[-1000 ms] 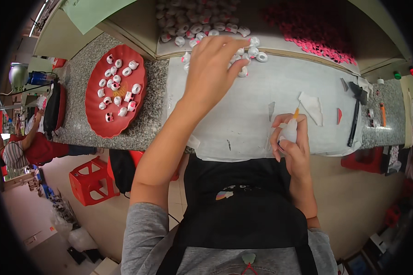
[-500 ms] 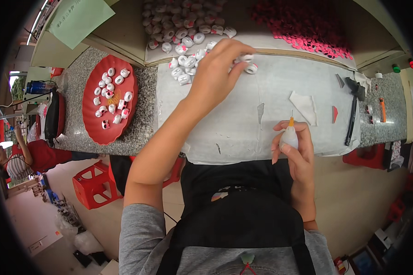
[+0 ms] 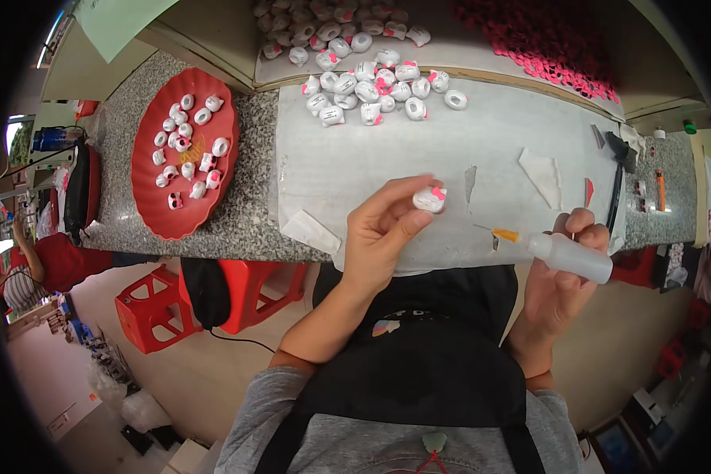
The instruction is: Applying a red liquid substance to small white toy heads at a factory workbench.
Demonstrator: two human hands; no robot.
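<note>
Pinched between the thumb and fingers of my left hand (image 3: 381,235) is a small white cat-head figure (image 3: 429,199) with a pink bow, held above the paper-covered mat (image 3: 371,158). My right hand (image 3: 557,294) grips a translucent white squeeze bottle (image 3: 574,257) lying tilted in the fingers. Its orange needle tip (image 3: 505,235) points left toward the figure, with a gap between them. Beyond my hands, a cluster of similar white heads (image 3: 366,92) sits at the mat's far edge, several showing pink bows.
A red scalloped plate (image 3: 152,212) on the granite counter (image 3: 249,158) at left holds several white pieces. Pink pieces (image 3: 541,55) are heaped on the far-right shelf. Paper scraps (image 3: 541,175) and a black pen-like tool (image 3: 615,197) lie right. Red stools (image 3: 146,308) stand below left.
My left hand has come back from the pile toward me and now holds a white cat-head figure. The bottle has turned from tip-up to tip pointing left, and my right hand has shifted right.
</note>
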